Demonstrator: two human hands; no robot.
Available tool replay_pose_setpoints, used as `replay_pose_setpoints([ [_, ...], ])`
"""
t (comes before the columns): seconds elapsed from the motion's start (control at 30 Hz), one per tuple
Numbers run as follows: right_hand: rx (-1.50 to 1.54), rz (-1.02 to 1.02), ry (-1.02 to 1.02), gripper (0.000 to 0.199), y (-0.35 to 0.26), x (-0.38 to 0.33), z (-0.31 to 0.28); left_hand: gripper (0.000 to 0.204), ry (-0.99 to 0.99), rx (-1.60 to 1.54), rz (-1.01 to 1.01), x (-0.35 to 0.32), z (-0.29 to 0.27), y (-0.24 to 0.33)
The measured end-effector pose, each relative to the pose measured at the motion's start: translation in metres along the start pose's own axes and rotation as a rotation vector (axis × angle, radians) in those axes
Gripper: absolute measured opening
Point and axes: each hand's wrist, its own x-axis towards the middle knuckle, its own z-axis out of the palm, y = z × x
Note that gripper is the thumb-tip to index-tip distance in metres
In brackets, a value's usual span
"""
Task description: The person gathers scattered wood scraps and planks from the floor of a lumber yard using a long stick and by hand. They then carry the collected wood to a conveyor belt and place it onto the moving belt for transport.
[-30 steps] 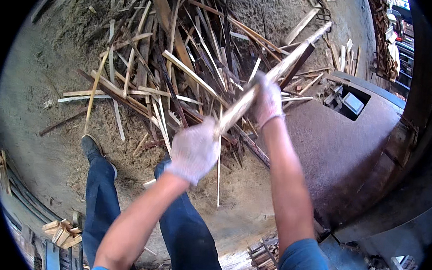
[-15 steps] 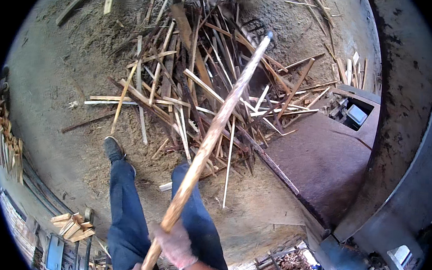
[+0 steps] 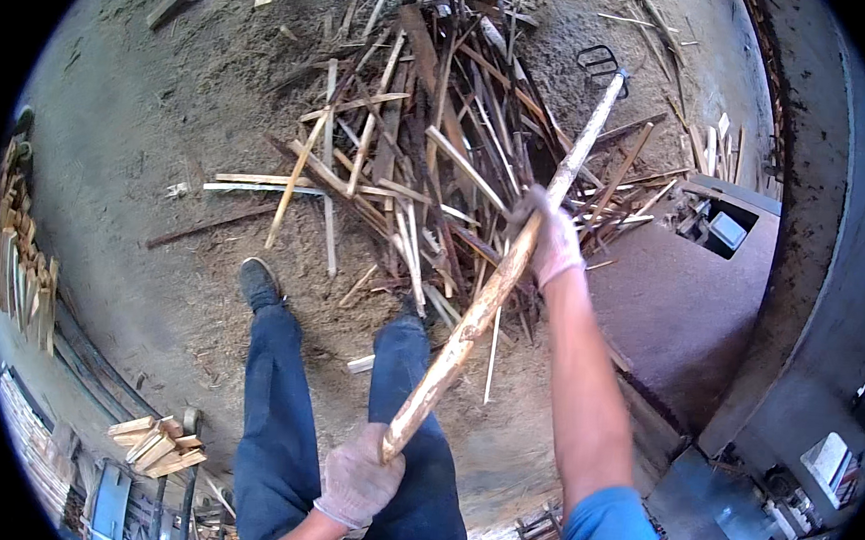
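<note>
A long pale wooden pole (image 3: 497,280) runs from low centre up to the right, its far end carrying a dark metal head (image 3: 599,63) over the scrap heap. My left hand (image 3: 355,483), in a light glove, grips the pole's near end close to my body. My right hand (image 3: 547,238), also gloved, grips the pole halfway along, arm stretched forward. Under the pole lies a tangled pile of wood strips and offcuts (image 3: 430,160) on a dusty floor. My legs in blue trousers (image 3: 272,409) and a dark shoe (image 3: 258,283) stand just before the pile.
A grey curved concrete wall (image 3: 825,257) with a dark square opening (image 3: 721,225) stands at the right. Stacked wood pieces (image 3: 23,241) lie along the left edge, and a small bundle of sticks (image 3: 155,443) lies at lower left. Machinery parts (image 3: 820,468) sit at lower right.
The pole swung from the right to upright in front of me, then out toward the pile. My left hand slid down to its near end; my right hand is back in view at mid-pole.
</note>
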Motion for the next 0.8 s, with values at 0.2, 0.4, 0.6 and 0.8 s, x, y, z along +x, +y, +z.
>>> replay_pose_setpoints([
  [0.2,0.017,0.174,0.082,0.016,0.08,-0.081,0.094,0.032,-0.176,0.119,-0.396,-0.118,-0.069,-0.066],
  [0.4,-0.25,0.224,0.164,0.03,0.168,-0.184,0.14,0.029,-0.221,0.163,-0.525,-0.228,-0.159,-0.108],
  [0.6,-0.047,0.325,0.217,0.021,0.164,-0.266,0.2,0.019,-0.239,0.041,-0.513,-0.263,-0.229,-0.121],
  [0.8,-0.04,0.385,0.196,0.02,0.21,-0.329,0.221,0.021,-0.255,-0.111,-0.697,-0.25,-0.252,-0.15],
])
